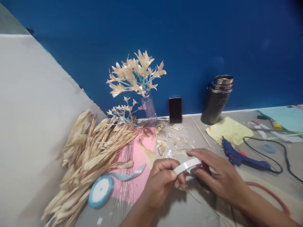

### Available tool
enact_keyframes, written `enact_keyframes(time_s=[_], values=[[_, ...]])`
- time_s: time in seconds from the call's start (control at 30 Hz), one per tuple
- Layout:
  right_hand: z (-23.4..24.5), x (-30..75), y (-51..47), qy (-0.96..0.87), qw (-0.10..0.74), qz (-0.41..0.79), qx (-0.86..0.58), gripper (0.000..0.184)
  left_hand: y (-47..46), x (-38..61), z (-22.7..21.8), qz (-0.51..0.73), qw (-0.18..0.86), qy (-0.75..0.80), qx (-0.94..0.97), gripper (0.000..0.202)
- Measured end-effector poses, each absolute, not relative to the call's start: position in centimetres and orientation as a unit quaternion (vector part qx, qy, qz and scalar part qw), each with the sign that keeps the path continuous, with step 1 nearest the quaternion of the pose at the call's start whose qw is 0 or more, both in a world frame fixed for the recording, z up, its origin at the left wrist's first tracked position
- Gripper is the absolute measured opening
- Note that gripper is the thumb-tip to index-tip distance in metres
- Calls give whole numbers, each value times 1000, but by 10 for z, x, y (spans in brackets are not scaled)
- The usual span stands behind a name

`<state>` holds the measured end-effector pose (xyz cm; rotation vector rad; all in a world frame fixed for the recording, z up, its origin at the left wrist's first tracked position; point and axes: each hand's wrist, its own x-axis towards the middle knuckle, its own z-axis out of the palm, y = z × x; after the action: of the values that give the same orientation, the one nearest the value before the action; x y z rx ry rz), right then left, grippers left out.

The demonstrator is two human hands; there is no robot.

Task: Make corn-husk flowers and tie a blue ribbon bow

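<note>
Between my hands is a narrow roll of white tape (188,166), held up on edge above the table. The thumb and fingers of my left hand (163,176) pinch its left side. My right hand (215,173) is closed around the right end, with the forefinger stretched over the top; part of the roll is hidden behind these fingers. A thin wire or stem (194,196) sticks out below my left fingers; I cannot tell how it is held. Left of my hands, several thin wires (126,176) lie on a pink sheet (142,183).
Dried corn husks (94,154) and a blue ribbon roll (101,191) lie left. Husk flowers (137,74) stand in a clear bottle (149,108), near a phone (175,109) and an open flask (216,101). A blue glue gun (243,159) with a cable lies right.
</note>
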<state>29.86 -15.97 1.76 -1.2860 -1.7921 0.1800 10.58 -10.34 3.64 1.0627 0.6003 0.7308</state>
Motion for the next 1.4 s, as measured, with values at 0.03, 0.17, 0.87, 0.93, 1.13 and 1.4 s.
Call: enact_keyframes(time_s=[0.03, 0.17, 0.87, 0.93, 1.13, 1.4], values=[[19, 299, -159, -716, 442, 104, -530, 19, -103, 105, 37, 342, 763, 253, 487, 19], [17, 303, -156, -718, 448, 113, -520, 23, -101, 103, 42, 277, 764, 249, 526, 20], [13, 299, -159, -731, 416, 125, -527, 27, -113, 107, 37, 284, 774, 266, 499, 18], [8, 301, -159, -746, 403, 66, -526, 26, -115, 108, 36, 260, 756, 278, 533, 17], [3, 299, -170, -767, 351, -115, -525, 26, -122, 116, 31, 221, 733, 310, 563, 16], [10, 290, -169, -736, 412, -49, -535, 28, -119, 118, 29, 277, 747, 322, 512, 20]])
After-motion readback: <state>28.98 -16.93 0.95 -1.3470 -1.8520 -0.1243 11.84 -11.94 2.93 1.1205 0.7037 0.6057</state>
